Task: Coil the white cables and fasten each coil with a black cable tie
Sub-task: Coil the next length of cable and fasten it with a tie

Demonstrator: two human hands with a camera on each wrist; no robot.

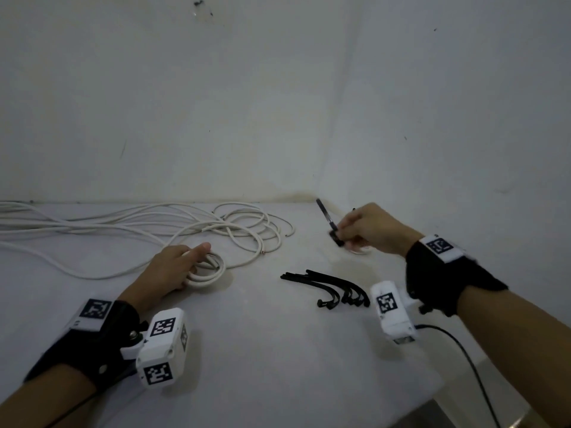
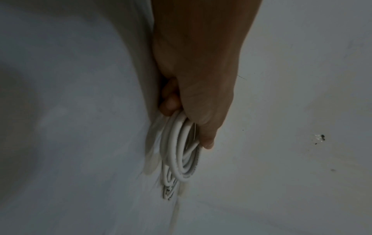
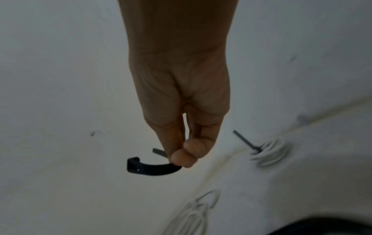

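My left hand [image 1: 185,264] [image 2: 189,111] rests on the white table and grips a small coil of white cable [image 1: 211,273] [image 2: 181,152], thumb over the top. To the right, near the wall corner, my right hand [image 1: 347,234] [image 3: 181,159] hovers above the table and pinches a bent black cable tie [image 1: 335,236] [image 3: 153,169] between thumb and fingertips. Just under that hand lies another small white coil [image 1: 360,250] [image 3: 268,153] with a black tie through it. Loose white cables [image 1: 154,223] sprawl along the back of the table.
A bundle of several spare black cable ties [image 1: 335,288] lies between my hands. Grey walls meet in a corner behind the right hand. The table edge [image 1: 445,393] runs diagonally at the lower right. A black cord [image 1: 463,356] hangs from the right wrist camera.
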